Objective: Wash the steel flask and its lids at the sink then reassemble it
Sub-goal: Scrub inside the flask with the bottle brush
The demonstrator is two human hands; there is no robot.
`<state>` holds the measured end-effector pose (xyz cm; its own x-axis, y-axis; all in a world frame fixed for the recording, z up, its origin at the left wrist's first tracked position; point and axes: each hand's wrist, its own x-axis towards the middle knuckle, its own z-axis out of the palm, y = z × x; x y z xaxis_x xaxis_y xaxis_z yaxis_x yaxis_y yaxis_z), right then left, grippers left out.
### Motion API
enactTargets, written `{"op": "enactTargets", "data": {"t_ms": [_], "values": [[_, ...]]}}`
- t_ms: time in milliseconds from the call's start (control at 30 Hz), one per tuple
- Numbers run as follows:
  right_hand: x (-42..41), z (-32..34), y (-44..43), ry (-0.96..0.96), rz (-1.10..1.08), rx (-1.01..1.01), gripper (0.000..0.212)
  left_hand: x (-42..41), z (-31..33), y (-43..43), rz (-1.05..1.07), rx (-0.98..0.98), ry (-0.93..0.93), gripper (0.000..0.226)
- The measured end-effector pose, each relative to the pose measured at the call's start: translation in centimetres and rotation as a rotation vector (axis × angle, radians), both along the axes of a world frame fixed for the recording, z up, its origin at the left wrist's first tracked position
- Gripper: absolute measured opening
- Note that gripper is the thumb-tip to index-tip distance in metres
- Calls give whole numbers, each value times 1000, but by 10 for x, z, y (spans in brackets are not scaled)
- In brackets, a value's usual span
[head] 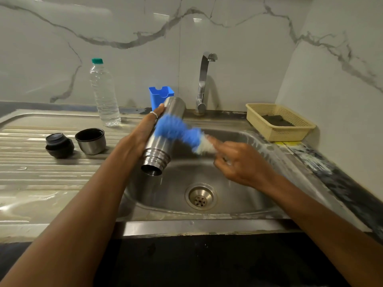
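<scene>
Over sink basin [238, 195]: my left hand [141, 133] grips steel flask [158, 148], tilted, mouth toward me. My right hand [242, 162] holds blue bottle brush [176, 129], fingers curled on handle, bristles against flask wall, blurred. Step, judged: scrubbing outside. Steel cup lid [91, 141] and black stopper [59, 145] on drainboard. Next: brush into mouth, needs alignment.

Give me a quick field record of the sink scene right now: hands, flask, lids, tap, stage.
hands: left hand grips the steel flask; right hand holds the blue brush
flask: tilted over the sink, open mouth toward the camera, lids off
brush: bristles against the flask's outside, blurred
lids: black stopper and steel cup lid side by side on the drainboard
tap: no stream visible
stage: washing; not yet reassembled
</scene>
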<state>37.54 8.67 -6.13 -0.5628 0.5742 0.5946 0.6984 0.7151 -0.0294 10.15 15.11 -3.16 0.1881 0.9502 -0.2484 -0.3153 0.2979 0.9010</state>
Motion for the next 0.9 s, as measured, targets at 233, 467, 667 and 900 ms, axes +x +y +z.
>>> {"op": "enactTargets", "data": {"t_ms": [233,467,667,900], "values": [[-4,16,25,164,-261,-18,55,11,-9,-2,-101,81,46,85],[-12,-3,-12,98,-36,-100,56,10,0,1,213,14,-120,68],[-8,1,-24,35,75,-4,57,-5,11,0,471,21,-328,58],[3,7,-18,-80,-17,170,54,-8,10,-3,585,30,-398,62]]}}
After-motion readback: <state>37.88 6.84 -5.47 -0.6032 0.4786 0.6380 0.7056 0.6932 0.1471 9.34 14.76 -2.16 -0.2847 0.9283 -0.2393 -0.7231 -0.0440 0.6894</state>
